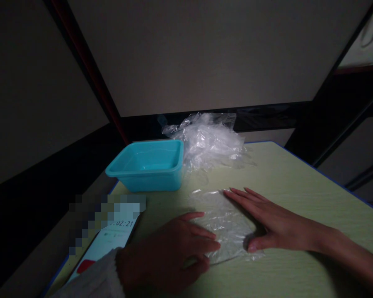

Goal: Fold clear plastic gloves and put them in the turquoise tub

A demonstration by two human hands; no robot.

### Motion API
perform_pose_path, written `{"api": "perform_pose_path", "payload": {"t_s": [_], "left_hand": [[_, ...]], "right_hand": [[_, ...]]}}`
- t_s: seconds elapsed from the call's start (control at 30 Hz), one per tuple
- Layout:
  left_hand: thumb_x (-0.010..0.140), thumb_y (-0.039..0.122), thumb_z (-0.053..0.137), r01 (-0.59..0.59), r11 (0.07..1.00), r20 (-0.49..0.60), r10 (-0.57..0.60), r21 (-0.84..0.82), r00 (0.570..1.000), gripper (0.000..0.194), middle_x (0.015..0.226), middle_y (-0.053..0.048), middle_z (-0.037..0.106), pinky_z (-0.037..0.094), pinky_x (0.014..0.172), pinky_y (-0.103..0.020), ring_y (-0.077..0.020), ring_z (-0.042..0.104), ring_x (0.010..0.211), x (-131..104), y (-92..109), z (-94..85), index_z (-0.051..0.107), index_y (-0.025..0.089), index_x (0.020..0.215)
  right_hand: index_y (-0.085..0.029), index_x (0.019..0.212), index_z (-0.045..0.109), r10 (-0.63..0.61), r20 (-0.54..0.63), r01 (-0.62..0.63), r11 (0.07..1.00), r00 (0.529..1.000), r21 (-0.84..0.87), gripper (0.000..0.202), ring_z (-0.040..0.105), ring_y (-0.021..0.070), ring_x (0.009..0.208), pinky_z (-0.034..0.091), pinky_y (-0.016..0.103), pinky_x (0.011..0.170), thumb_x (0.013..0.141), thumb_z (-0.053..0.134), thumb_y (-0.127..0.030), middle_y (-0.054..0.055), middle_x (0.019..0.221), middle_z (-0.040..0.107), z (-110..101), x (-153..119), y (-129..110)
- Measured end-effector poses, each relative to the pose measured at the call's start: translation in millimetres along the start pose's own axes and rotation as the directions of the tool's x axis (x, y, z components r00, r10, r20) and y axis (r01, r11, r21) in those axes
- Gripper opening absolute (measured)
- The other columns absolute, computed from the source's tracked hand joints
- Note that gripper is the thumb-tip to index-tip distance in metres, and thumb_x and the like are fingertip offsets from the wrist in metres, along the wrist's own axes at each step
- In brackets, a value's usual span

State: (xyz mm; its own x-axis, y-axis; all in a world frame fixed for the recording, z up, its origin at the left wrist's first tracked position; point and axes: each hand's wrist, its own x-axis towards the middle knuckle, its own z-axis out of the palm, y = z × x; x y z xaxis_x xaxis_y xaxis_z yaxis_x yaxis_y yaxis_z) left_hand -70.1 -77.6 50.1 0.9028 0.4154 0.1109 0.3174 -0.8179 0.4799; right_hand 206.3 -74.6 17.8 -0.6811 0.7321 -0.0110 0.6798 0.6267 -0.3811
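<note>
Counter (311,190): pale yellow-green, wood-grain top with a blue edge, extending beneath and beyond both hands.

Heap of crumpled clear plastic bags (207,140): at the far side of the counter, ahead of the hands, glossy and loosely piled.

Turquoise rectangular plastic basin (152,183): upright, ahead of the left hand, just beside the heap; no contents seen in its visible interior.

Flat clear plastic bag (220,223): spread on the counter between and partly under the hands, surface wrinkled.

Right hand (276,225): open, palm down, fingers extended along the bag's far right part, thumb apart at its near right corner.

Left hand (174,248): open, fingers slightly bent, fingertips over the bag's left side; firmness of contact cannot be determined. A light fuzzy sleeve (95,277) covers the wrist.

Phone with a lit screen (110,238): left of the left hand, partly hidden by the sleeve, digits "02:21" legible, upper part pixelated.
</note>
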Motion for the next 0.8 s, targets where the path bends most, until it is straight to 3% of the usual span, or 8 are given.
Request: {"api": "perform_pose_path", "payload": {"t_s": [0.23, 0.33, 0.5, 0.8], "left_hand": [[0.083, 0.013, 0.05, -0.01, 1.0, -0.105, 0.01, -0.002, 0.994, 0.02, 0.092, 0.0, 0.071, 0.035, 0.105, -0.034, -0.013, 0.064, 0.091, -1, -6, 7.0, 0.063, 0.021, 0.096], [0.086, 0.016, 0.047, 0.032, 0.998, -0.135, -0.025, 0.048, 0.991, 0.022, 0.103, -0.003, 0.069, 0.033, 0.106, -0.037, -0.0151, 0.061, 0.1, 0, -13, 10.7, 0.061, 0.021, 0.103], [0.086, 0.019, 0.05, 0.109, 0.968, -0.118, -0.084, 0.225, 0.989, 0.035, 0.13, -0.009, 0.053, 0.026, 0.109, -0.044, -0.0202, 0.045, 0.122, -1, -24, 17.3, 0.051, 0.018, 0.121], [0.084, 0.016, 0.051, 0.172, 0.948, -0.12, -0.144, 0.268, 0.982, 0.036, 0.128, -0.009, 0.054, 0.032, 0.106, -0.045, -0.0226, 0.048, 0.119, -1, -26, 18.7, 0.05, 0.017, 0.119]], "right_hand": [[-0.025, 0.145, -0.004, -0.043, -0.038, 0.046, 0.996, 0.998, 0.072, 0.095, 0.014, 0.033, 0.136, 0.01, 0.06, 0.106, 0.079, 0.056, -0.057, 0.013, 0.152, 0.014, -1, -2, -3], [-0.026, 0.144, -0.006, -0.075, -0.048, 0.079, 0.993, 0.996, 0.088, 0.091, 0.016, 0.0313, 0.136, 0.012, 0.058, 0.107, 0.082, 0.056, -0.051, 0.011, 0.152, 0.015, -2, -2, -7], [-0.025, 0.143, -0.009, -0.089, 0.008, 0.088, 0.994, 0.996, 0.069, 0.099, 0.017, 0.0323, 0.136, 0.009, 0.06, 0.106, 0.078, 0.06, -0.053, 0.013, 0.151, 0.015, 1, -1, -11], [-0.025, 0.142, -0.014, -0.096, 0.016, 0.095, 0.995, 0.995, 0.034, 0.1, 0.013, 0.0322, 0.136, 0.008, 0.061, 0.106, 0.078, 0.056, -0.058, 0.013, 0.152, 0.009, 3, -2, -8]]}}
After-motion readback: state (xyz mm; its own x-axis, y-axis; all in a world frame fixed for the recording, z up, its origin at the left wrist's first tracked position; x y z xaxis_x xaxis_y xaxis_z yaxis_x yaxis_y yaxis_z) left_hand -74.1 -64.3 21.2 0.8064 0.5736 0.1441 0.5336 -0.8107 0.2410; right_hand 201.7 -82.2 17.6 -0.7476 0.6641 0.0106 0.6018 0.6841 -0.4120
